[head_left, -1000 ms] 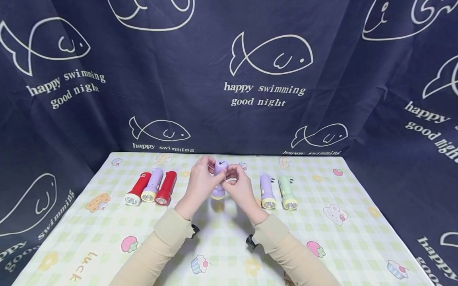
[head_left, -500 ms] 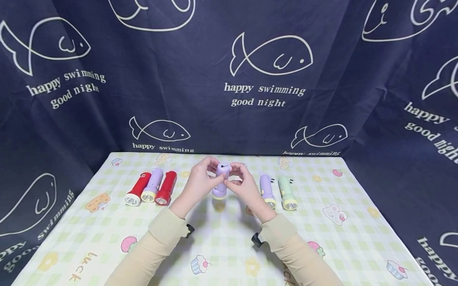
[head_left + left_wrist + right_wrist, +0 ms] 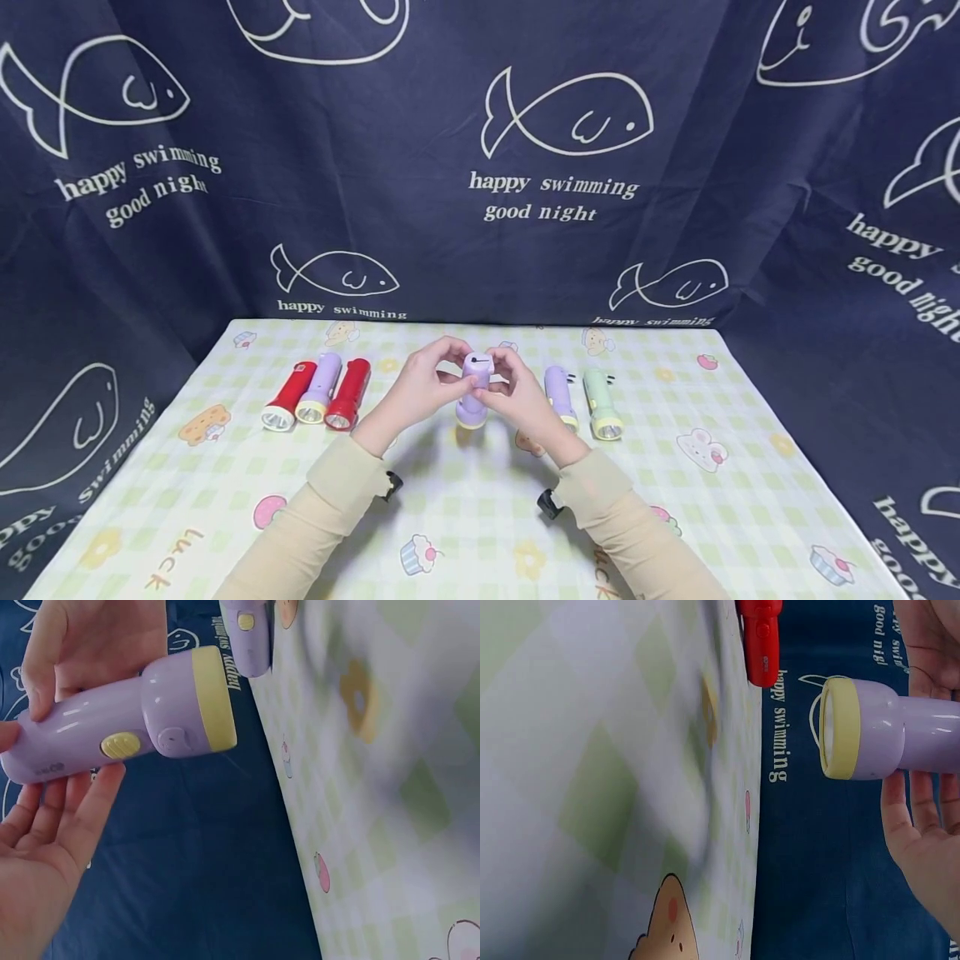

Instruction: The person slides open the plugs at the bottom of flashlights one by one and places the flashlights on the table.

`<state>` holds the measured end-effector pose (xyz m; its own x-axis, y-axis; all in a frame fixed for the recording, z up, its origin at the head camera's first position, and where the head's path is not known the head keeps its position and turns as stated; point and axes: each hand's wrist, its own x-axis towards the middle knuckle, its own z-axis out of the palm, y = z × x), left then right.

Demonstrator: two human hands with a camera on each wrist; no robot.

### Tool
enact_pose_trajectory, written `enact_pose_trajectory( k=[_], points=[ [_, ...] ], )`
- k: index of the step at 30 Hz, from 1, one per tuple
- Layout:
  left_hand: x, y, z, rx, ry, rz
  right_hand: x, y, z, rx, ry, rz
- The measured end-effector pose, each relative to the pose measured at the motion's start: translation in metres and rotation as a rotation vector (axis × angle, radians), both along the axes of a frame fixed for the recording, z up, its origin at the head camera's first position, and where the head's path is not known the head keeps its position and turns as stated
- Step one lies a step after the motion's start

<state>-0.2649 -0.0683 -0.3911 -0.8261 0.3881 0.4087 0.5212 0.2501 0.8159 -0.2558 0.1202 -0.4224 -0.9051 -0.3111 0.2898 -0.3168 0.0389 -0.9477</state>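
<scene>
A purple flashlight with a yellow rim hangs above the middle of the tablecloth, lamp end down and a dark mark showing on its tail end. My left hand and right hand grip its upper body from both sides, thumbs on the near side. In the left wrist view, the yellow switch and the side of the flashlight's head show, with fingers against the body below the switch. In the right wrist view the yellow rim faces the cloth.
To the left lie a red flashlight with a white rim, a purple one and an all-red one. To the right are another purple flashlight, partly behind my right hand, and a green one. A dark fish-print curtain stands behind.
Both hands have moved slightly right and nearer with the purple flashlight between them. Its tail end now tips a little more into view. The flashlights on the table have not moved.
</scene>
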Motion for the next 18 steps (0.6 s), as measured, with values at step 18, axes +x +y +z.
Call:
enact_pose_trajectory(
  k=[18],
  points=[
    [-0.0008, -0.0003, -0.0031, 0.018, -0.042, -0.068, 0.0026, 0.0045, 0.002, 0.02, 0.032, 0.021]
  ],
)
